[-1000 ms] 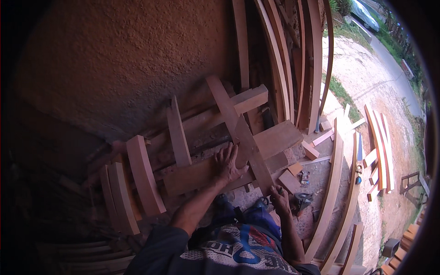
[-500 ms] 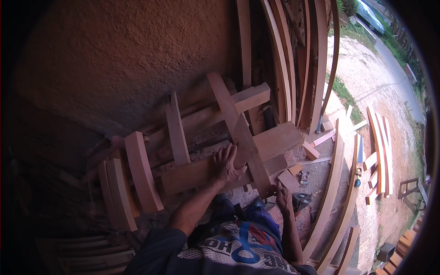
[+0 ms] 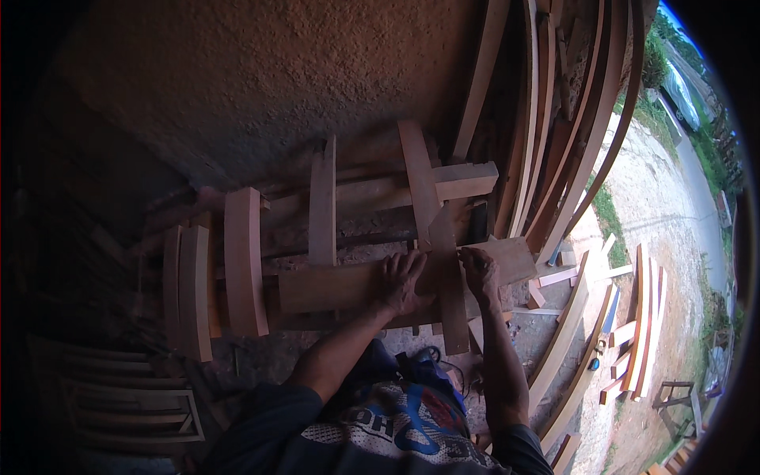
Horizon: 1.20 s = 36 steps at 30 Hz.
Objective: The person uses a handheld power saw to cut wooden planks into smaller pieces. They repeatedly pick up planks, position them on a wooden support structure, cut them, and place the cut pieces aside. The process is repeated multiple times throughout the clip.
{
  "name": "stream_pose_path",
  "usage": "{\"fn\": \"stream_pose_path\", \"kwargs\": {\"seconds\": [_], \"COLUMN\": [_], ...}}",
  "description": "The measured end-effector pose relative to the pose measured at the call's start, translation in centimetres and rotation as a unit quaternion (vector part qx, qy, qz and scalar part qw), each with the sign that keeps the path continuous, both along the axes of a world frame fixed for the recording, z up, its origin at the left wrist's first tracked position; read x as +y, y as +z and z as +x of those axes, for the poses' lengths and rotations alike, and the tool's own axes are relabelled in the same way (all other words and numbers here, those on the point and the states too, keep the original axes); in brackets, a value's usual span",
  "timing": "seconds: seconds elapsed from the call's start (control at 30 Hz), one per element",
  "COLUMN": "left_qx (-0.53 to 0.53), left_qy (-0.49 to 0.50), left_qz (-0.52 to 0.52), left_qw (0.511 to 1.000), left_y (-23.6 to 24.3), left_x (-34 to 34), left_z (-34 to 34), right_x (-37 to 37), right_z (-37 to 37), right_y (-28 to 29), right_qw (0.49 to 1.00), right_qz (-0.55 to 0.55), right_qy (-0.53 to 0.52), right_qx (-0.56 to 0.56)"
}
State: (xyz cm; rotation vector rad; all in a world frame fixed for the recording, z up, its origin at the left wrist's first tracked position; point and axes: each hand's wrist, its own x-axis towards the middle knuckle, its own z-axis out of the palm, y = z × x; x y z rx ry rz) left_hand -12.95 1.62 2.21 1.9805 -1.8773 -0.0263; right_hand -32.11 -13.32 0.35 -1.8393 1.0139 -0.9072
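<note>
A wide wooden board [image 3: 328, 291] lies crosswise in front of me, on other timber. Across it rests a narrower plank [image 3: 453, 324], which hides part of the wide board. My left hand [image 3: 402, 285] is spread on the wide board, its fingertips at the left edge of the narrower plank. On the plank's other side, my right hand [image 3: 481, 275] is closed in a pinch over the wide board, close to the plank's right edge. Whatever those fingers hold is too small to make out.
Curved wooden pieces [image 3: 241, 265] stand at the left. Long curved boards [image 3: 590, 134] lean on the rough wall [image 3: 277, 87]. More curved lengths [image 3: 570, 332] lie on the floor at right, near a handsaw [image 3: 610, 309]. A slatted wooden frame [image 3: 131, 408] is at lower left.
My right hand has moved up from the plank's near end to its right edge above the wide board. My left hand stays on the board. The view has shifted and turned.
</note>
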Motion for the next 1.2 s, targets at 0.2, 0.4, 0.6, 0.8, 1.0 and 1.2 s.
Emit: {"fn": "stream_pose_path", "kwargs": {"seconds": [0.2,0.4,0.6,0.8,1.0,1.2], "left_qx": [0.022,0.006,-0.005,-0.011,-0.009,-0.022], "left_qy": [0.002,-0.001,-0.006,-0.002,0.012,0.030], "left_qz": [0.026,0.020,0.060,0.079,0.145,0.187], "left_qw": [0.999,1.000,0.998,0.997,0.989,0.982], "left_y": [-0.4,0.0,0.0,-0.3,0.5,0.0], "left_x": [-0.1,-0.1,-0.1,1.2,5.8,6.2], "left_z": [-0.3,-0.3,0.1,1.1,6.7,7.9], "right_x": [0.1,5.1,6.8,15.7,19.8,21.1], "right_z": [-1.3,-5.5,-5.7,-6.8,-1.5,0.4], "right_y": [-0.2,3.7,3.5,-0.7,-2.4,-3.8], "right_qw": [0.998,0.984,0.977,0.973,0.980,0.973], "right_qz": [0.000,0.084,0.009,0.054,0.147,0.176], "right_qy": [0.049,0.056,-0.074,-0.065,-0.014,0.009], "right_qx": [0.043,0.149,0.202,0.214,0.133,0.148]}}
